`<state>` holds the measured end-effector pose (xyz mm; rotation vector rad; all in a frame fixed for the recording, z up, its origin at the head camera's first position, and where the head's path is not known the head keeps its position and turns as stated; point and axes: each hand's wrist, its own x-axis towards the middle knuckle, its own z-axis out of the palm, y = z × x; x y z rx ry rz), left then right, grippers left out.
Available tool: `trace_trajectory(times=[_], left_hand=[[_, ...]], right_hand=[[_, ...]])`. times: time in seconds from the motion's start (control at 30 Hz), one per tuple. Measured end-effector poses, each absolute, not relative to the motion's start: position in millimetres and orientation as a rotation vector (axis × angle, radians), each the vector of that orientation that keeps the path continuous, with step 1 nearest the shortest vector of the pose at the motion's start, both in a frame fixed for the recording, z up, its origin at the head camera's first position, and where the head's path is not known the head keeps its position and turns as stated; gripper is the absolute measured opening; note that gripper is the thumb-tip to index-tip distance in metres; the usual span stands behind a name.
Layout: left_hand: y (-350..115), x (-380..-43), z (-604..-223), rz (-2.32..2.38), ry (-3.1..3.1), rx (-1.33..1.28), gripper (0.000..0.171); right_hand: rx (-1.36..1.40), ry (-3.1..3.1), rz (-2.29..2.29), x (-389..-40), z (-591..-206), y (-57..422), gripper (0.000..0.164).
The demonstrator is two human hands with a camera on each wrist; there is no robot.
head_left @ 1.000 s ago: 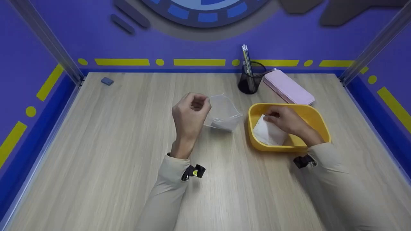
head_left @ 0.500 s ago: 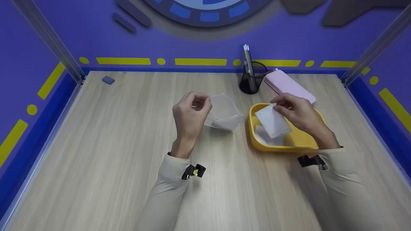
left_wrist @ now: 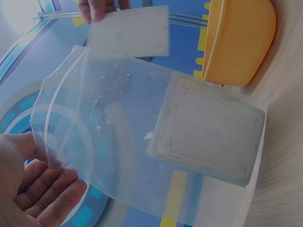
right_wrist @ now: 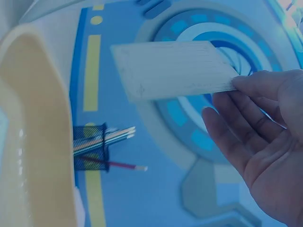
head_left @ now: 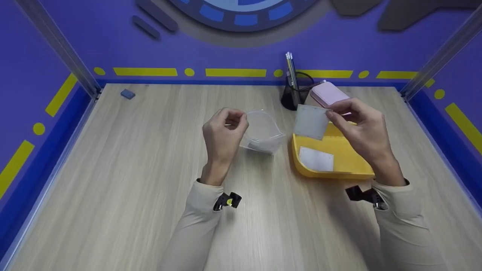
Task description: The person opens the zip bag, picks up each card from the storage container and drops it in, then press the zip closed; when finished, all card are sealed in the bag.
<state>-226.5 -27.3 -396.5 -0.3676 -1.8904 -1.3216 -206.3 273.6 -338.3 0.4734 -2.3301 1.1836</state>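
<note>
My left hand (head_left: 223, 141) pinches the open end of a clear zip bag (head_left: 263, 126) near the middle of the table. In the left wrist view, a whitish square stack (left_wrist: 208, 127) sits at the bag's bottom. Between thumb and fingers, my right hand (head_left: 367, 131) holds a thin whitish square card (head_left: 310, 122) over the left back part of a yellow bin (head_left: 350, 150). From the right wrist view, the held card (right_wrist: 165, 71) seems to have several layers at its edge. Another whitish card (head_left: 317, 159) lies in the bin's front left corner.
Behind the bin, a black mesh cup (head_left: 289, 99) holds pencils (head_left: 291, 73). A pink case (head_left: 329, 93) lies beside it, partly hidden by my right hand. A small blue block (head_left: 127, 94) is at the back left. Blue walls stand round the table.
My right hand has lifted the card out of the bin, up and slightly leftward towards the bag, uncovering the other card. My left hand has stayed still with the bag.
</note>
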Motion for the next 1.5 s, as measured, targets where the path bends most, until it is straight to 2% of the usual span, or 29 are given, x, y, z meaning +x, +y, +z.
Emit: trace_trajectory(times=[0.47,0.83,1.23,1.5], left_hand=[[-29,-226,-398,-1.319,-1.899,-0.376,0.005],[-29,-226,-399,-1.317,-1.901,-0.387,0.003],[-29,-227,-400,-1.308,-1.894,-0.387,0.004],[-31,-226,-400,-1.307,-1.908,-0.384,0.004]], right_hand=[[0.537,-2.079,1.306,-181,-318,242,0.018],[0.548,-1.918,1.528,-183,-328,213,0.013],[0.618,-2.004,1.365,-185,-346,198,0.013],[0.732,-2.015,1.198,-189,-356,192,0.020]])
